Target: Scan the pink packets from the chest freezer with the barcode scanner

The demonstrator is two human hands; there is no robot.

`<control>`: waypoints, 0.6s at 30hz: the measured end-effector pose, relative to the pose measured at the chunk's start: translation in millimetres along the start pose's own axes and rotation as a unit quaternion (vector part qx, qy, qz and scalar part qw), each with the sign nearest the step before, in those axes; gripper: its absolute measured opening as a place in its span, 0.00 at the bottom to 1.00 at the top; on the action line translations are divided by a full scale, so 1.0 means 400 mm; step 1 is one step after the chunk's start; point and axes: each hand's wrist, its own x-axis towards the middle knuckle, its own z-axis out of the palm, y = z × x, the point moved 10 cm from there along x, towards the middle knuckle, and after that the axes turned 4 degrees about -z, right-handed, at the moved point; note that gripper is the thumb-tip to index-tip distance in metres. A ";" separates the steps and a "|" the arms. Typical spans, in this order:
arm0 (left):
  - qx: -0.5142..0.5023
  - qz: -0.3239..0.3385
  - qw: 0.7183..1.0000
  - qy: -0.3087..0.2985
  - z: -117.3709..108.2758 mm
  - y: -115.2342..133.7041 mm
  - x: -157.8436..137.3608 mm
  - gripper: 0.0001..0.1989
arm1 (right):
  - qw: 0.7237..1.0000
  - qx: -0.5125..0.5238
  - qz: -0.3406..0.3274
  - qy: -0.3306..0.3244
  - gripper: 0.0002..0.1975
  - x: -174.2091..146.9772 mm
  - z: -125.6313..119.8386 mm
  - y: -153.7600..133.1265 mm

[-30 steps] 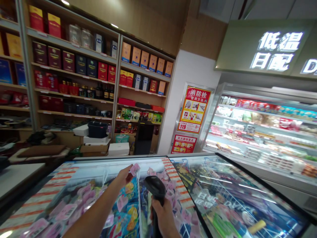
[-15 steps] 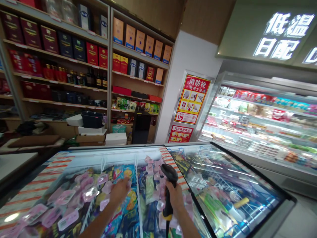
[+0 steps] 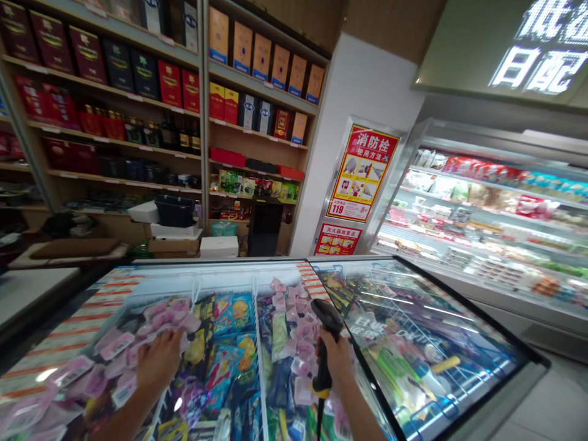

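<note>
My right hand (image 3: 339,355) is closed around the handle of a black barcode scanner (image 3: 324,361), which stands upright with its head on top and yellow trim low on the grip. It is above the right part of the open freezer bay. My left hand (image 3: 162,357) is down on a heap of pink packs (image 3: 122,343) with white barcode labels. Its fingers are curled over some of these packs, and the fingertips are partly hidden. Just right of this hand lie a yellow-and-black bag (image 3: 196,347) and several blue snack bags (image 3: 227,361).
White wire dividers (image 3: 260,367) split the chest freezer (image 3: 229,262). A sliding glass lid (image 3: 427,343) covers its right half. Behind are shelves (image 3: 138,98) of boxes and bottles, a red fire-hydrant poster (image 3: 364,174) and a lit refrigerated display (image 3: 487,214).
My left hand has moved left from over the blue bags onto the pink heap. Pink packs that lay beside it have gone from over the yellow-and-black bag. The scanner stays in my right hand.
</note>
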 end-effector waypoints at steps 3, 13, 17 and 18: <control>-0.034 -0.024 0.999 0.035 -0.046 0.057 0.001 0.20 | 1.000 -0.007 0.015 0.010 0.13 -0.003 -0.016 -0.002; -0.231 0.203 0.940 -0.152 0.005 0.608 -0.122 0.28 | 1.000 0.003 0.011 -0.014 0.14 0.003 -0.020 0.003; -0.240 0.221 0.926 -0.192 0.035 0.666 -0.160 0.26 | 1.000 0.009 0.013 -0.022 0.14 -0.002 -0.025 0.018; -0.242 0.217 0.925 -0.196 0.040 0.670 -0.163 0.23 | 1.000 0.005 0.013 -0.025 0.14 -0.004 -0.026 0.022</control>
